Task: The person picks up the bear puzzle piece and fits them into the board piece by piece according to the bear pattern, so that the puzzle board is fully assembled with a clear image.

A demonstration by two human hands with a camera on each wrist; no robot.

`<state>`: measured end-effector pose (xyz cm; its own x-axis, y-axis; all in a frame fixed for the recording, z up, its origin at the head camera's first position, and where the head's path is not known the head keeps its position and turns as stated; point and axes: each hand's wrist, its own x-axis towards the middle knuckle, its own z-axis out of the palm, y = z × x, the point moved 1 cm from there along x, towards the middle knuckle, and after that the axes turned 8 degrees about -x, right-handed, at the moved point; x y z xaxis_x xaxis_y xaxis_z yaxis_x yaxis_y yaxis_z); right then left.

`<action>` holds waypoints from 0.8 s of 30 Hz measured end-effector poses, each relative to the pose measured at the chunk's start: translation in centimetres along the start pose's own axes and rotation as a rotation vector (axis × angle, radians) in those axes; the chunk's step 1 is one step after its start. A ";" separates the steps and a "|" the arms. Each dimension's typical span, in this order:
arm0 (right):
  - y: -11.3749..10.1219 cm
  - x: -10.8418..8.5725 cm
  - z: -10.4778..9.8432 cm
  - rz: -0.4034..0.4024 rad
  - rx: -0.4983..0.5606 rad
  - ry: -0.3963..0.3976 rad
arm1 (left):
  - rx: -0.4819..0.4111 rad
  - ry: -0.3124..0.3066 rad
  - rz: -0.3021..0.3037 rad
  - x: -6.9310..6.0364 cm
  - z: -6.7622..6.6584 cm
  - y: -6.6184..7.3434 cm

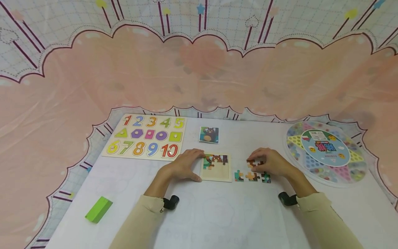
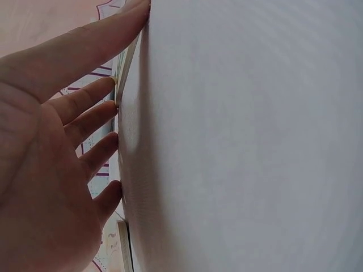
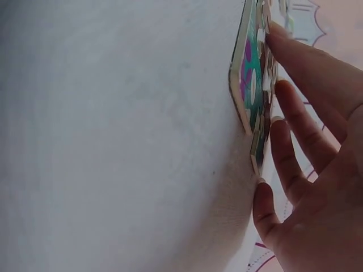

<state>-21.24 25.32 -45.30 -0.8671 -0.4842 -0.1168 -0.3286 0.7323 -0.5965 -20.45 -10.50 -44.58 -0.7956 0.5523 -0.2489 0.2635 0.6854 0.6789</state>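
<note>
In the head view a wooden jigsaw tray (image 1: 222,175) lies between the hands, with bear-picture pieces (image 1: 216,159) along its top and upper left. My left hand (image 1: 181,166) rests against the tray's left side, fingertips at the upper corner and thumb at the lower one; its fingers look fairly straight in the left wrist view. To the right, my right hand (image 1: 271,162) pinches a brown puzzle piece (image 1: 250,164) between thumb and fingertips, low over the table. Loose pieces lie below it: a teal one (image 1: 238,175), a brown-orange one (image 1: 252,176) and a dark green one (image 1: 266,177).
A bear picture card (image 1: 209,135) lies behind the tray. At the back left is a number-and-shape board (image 1: 143,140); at the right, a round game board (image 1: 325,152) under clear plastic. A green block (image 1: 98,209) sits front left on the white table (image 1: 211,214).
</note>
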 end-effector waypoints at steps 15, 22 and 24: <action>-1.0 -0.1 -0.7 0.050 -0.088 0.064 | 0.005 -0.006 0.004 0.0 -0.1 0.1; -1.5 0.2 -1.8 0.045 0.029 0.089 | -0.002 -0.014 -0.002 0.0 -0.1 0.1; -1.8 0.3 -2.0 0.035 0.059 0.093 | -0.004 -0.015 -0.005 0.0 -0.1 0.1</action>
<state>-21.66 24.79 -42.63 -0.9097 -0.4100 -0.0657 -0.2772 0.7175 -0.6391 -20.48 -10.46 -44.41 -0.7885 0.5562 -0.2624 0.2573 0.6859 0.6807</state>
